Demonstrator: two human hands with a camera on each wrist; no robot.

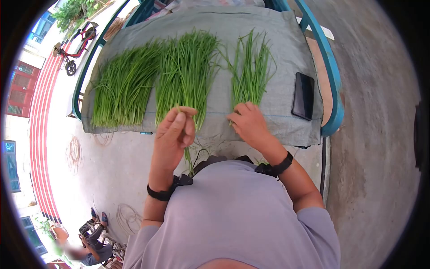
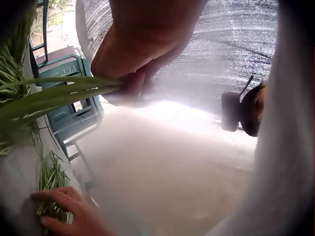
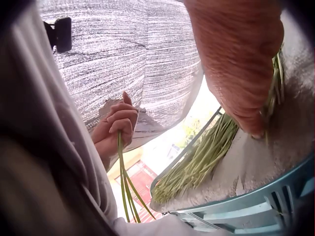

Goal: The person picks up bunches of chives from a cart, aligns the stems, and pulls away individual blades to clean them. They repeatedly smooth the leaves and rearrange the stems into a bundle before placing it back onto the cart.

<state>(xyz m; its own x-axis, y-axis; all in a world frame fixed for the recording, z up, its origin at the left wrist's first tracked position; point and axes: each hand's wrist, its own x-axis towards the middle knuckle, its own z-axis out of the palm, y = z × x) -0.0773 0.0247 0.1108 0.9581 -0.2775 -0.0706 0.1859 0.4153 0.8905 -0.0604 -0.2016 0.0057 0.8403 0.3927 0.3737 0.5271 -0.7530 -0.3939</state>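
My left hand (image 1: 175,127) is raised in front of the cloth-covered cart and pinches a few garlic chive blades (image 3: 124,184). Those blades hang below it in the head view and stretch leftward in the left wrist view. At the lower end of a thin bunch of garlic chives (image 1: 251,74), my right hand (image 1: 251,127) has its thumb and fingers curled about the stalks. Two thicker piles lie to the left on the cloth: a middle pile (image 1: 186,67) and a far-left pile (image 1: 123,85). All their stalk ends face me.
A black phone (image 1: 303,96) lies on the grey cloth (image 1: 282,49) at the right. Blue metal rails (image 1: 330,76) border the cart. A seated person (image 1: 96,242), coiled cords (image 1: 74,154) and a red electric bike (image 1: 78,47) are off to the left.
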